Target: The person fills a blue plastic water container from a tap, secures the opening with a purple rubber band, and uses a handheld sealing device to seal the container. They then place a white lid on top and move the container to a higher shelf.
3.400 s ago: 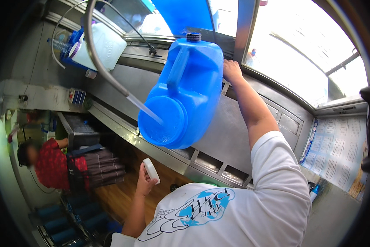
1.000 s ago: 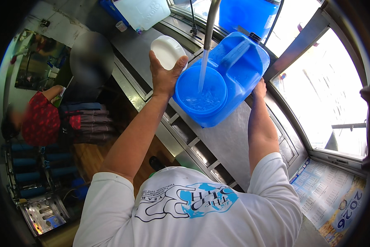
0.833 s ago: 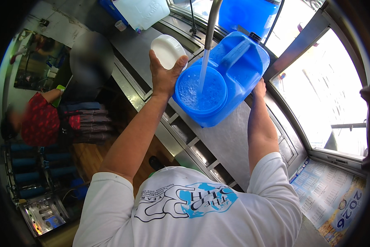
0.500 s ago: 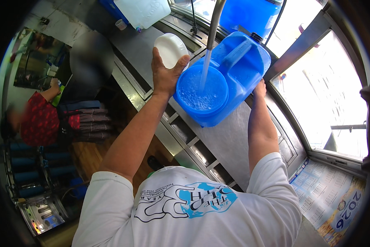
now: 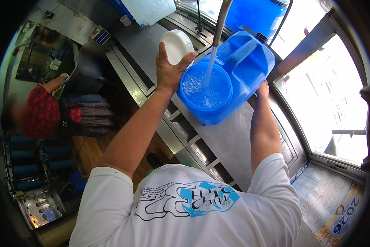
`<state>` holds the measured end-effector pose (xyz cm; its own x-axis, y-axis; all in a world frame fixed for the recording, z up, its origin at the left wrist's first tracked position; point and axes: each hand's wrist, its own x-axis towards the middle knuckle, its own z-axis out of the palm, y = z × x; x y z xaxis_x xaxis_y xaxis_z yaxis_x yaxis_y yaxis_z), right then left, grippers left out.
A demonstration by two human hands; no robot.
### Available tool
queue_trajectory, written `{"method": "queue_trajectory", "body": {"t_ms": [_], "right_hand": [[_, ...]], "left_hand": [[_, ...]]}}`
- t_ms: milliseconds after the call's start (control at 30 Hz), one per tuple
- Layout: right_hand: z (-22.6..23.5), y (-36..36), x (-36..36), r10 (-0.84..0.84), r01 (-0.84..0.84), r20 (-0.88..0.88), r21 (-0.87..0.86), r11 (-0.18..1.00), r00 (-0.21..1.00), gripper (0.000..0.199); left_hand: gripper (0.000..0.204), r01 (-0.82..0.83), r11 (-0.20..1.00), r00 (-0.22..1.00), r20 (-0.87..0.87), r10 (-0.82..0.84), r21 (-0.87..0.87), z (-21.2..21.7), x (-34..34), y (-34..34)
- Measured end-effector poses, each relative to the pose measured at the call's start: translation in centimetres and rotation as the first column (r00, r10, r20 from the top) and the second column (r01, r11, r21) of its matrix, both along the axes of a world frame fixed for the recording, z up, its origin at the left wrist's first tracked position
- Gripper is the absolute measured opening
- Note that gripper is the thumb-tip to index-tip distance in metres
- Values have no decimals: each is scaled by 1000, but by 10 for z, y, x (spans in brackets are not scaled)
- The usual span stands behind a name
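Observation:
A blue water jug (image 5: 247,84) with a moulded handle and a wide round mouth stands tilted on the metal counter. From the metal spout (image 5: 221,24) a stream of water runs into its mouth, where the water churns. My left hand (image 5: 170,74) holds a round white lid (image 5: 176,46) beside the mouth, thumb and fingers spread around its rim. On the jug's right side rests my right hand (image 5: 263,88), its fingers mostly hidden behind the jug. A small black cap (image 5: 261,38) closes the jug's upper corner.
Another blue container (image 5: 253,16) and a pale container (image 5: 150,9) stand at the back. A window (image 5: 323,94) is on the right, with a paper calendar (image 5: 327,197) below it. At left, a person in a red top (image 5: 43,111) stands near metal equipment (image 5: 40,208).
The view has shifted slightly, so the jug and both hands sit a little farther right. Water still runs into the jug, and both hands keep their holds. The person at left has moved a little.

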<state>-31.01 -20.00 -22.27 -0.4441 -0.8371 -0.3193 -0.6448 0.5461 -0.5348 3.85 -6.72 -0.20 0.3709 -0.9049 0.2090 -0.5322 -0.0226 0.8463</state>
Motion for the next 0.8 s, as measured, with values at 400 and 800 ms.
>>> {"method": "queue_trajectory", "body": {"t_ms": [400,800], "right_hand": [[3,3,2,-7,7,9,-22,1000,1000,56],[-1,1,0,-16,17,21,-69,997,1000,59]], "left_hand": [[123,-11,1000,1000,5,11,-12,-1,0,0],[123,-6,1000,1000,-21,5,-12,-1,-1,-1]]}}
